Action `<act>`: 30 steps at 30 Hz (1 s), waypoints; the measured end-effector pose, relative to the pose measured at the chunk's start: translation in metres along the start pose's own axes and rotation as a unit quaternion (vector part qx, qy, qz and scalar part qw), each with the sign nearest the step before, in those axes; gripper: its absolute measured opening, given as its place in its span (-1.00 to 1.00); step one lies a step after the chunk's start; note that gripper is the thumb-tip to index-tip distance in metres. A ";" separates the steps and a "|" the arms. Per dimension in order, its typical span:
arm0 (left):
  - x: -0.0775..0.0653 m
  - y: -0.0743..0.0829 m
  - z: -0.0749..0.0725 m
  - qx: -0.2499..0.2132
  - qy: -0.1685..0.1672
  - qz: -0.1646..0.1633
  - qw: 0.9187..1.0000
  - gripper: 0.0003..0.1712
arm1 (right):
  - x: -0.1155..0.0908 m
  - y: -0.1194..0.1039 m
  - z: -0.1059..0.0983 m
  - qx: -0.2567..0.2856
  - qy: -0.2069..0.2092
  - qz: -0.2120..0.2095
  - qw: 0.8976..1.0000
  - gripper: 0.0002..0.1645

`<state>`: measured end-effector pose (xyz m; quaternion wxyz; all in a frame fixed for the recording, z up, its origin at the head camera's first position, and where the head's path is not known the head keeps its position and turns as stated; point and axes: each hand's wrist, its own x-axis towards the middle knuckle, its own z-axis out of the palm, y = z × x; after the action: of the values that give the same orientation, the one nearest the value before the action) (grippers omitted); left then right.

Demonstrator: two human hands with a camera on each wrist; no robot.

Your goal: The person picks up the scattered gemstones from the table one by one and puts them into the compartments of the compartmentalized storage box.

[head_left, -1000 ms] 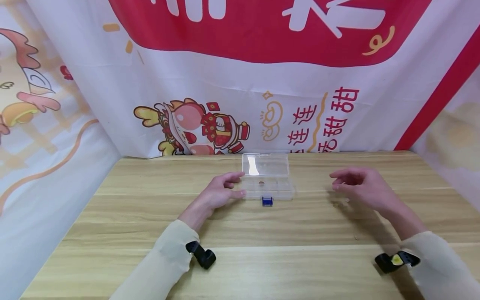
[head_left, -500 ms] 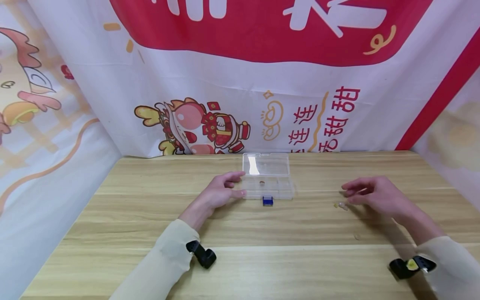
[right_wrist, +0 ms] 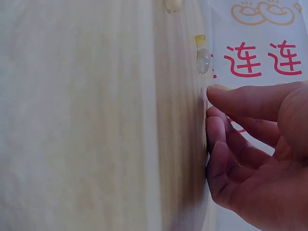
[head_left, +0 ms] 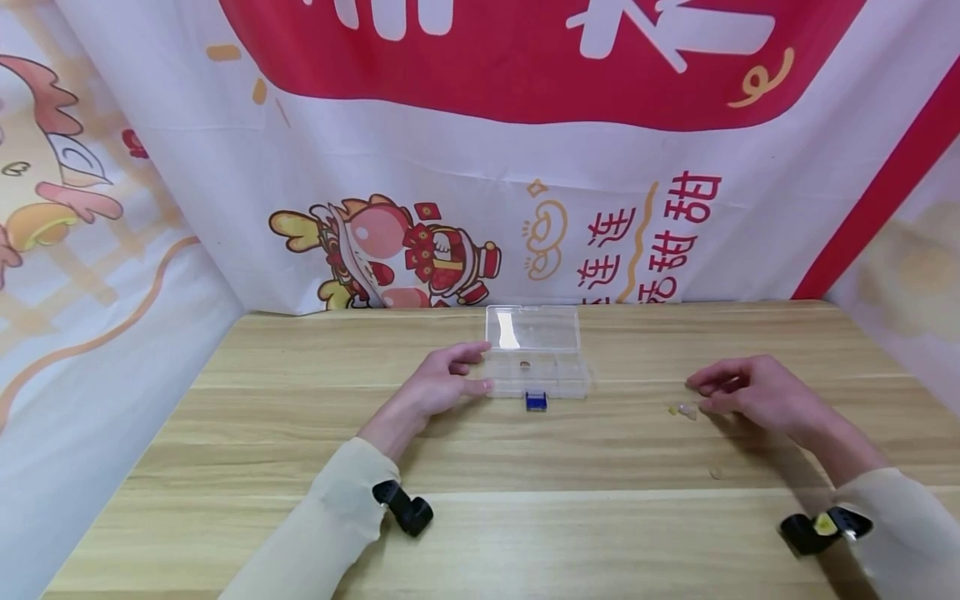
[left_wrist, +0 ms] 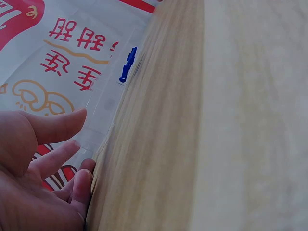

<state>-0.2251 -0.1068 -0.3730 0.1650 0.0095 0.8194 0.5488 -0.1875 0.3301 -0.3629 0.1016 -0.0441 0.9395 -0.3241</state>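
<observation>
Mid-frame, my relaxed left hand point(head_left: 435, 384) braced an organizer box point(head_left: 567, 390); right, my empty right hand point(head_left: 765, 397) apparently sought translucent pieces point(head_left: 686, 411), requiring a pinch.

Inside a cloth-walled corner here, recording set by the look of it, festive printed backdrop point(head_left: 375, 142) hung right across the top, side curtain point(head_left: 97, 375) closing in at far left, wood-grain tabletop point(head_left: 600, 542) sweeping below, wrist camera point(head_left: 411, 515) at lower left.
</observation>
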 end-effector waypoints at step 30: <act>0.000 -0.001 -0.001 -0.001 0.000 0.000 1.000 -0.28 | 0.008 0.004 -0.001 0.012 -0.033 0.050 0.998 -0.63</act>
<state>-0.2252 -0.1083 -0.3736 0.1647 0.0092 0.8191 0.5494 -0.1953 0.3326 -0.3654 0.1493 -0.0061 0.9328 -0.3280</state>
